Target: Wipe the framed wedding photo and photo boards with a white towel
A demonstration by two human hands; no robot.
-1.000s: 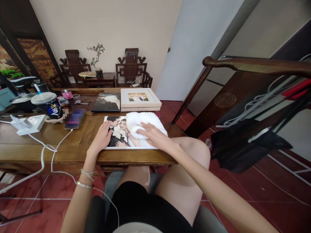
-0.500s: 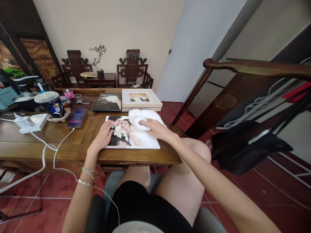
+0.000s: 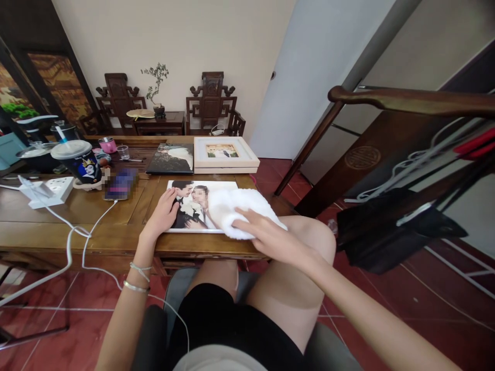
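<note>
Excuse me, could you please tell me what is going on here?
A seated person has both bare hands at a photo panel lying flat on a wooden table. The left hand rests on its left edge, while the right hand holds a white cloth over its right part. Beyond the panel, a dark picture and a pale frame lie side by side.

On the desk [image 3: 112,232], the left hand [image 3: 165,211] rests on a photo panel [image 3: 191,212]; the right hand [image 3: 268,234] holds a white cloth [image 3: 247,200] over its right part.
</note>
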